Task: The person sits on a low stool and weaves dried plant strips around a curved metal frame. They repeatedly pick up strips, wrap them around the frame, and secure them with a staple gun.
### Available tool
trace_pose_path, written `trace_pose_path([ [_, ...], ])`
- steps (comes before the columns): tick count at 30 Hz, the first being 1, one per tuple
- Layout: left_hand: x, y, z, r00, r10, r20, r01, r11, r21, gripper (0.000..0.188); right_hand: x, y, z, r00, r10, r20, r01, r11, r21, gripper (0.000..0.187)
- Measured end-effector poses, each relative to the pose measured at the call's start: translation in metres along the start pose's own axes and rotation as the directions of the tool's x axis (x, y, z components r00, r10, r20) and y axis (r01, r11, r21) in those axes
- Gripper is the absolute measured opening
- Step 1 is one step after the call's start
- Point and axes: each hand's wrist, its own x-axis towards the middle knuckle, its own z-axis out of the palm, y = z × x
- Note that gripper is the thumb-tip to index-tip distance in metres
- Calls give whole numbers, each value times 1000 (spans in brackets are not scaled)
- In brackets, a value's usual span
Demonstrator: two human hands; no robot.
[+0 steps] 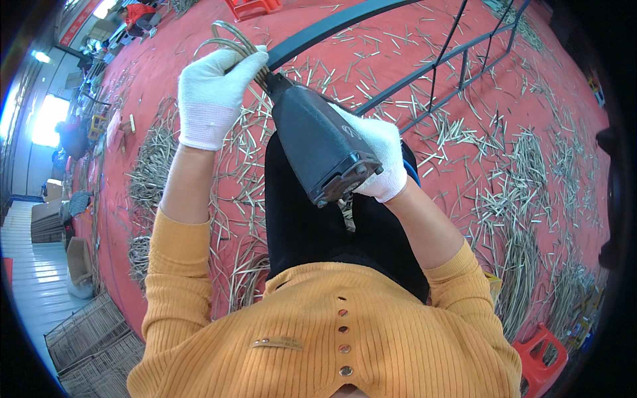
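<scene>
My left hand [213, 99], in a white knit glove, pinches a looped bundle of flat tan rattan-like strips [233, 41] against the end of a dark metal frame [332, 25]. My right hand [383, 156], gloved too, is wrapped round a black air-powered staple or nail gun [318, 132]. Its handle is hidden behind the body. The gun's narrow nose meets the strips right beside my left fingertips. Whether the nose touches the metal bar cannot be seen. Both hands are raised above my lap.
Cut strips lie scattered over the red floor [424, 159], with long bundles [524, 265] at right and a heap [154, 162] at left. The frame's thin bars reach to the upper right. Red plastic stools [541, 361] stand lower right and at top. Another person [138, 16] crouches far left.
</scene>
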Motion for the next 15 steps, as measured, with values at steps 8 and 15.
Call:
trace_pose_path([
  [8, 0, -3, -1, 999, -44, 8, 44, 999, 32, 24, 0, -4, -1, 1000, 18, 12, -17, 999, -45, 74],
  [15, 0, 0, -4, 999, 0, 39, -2, 999, 45, 25, -1, -4, -1, 1000, 2, -4, -2, 999, -36, 72],
])
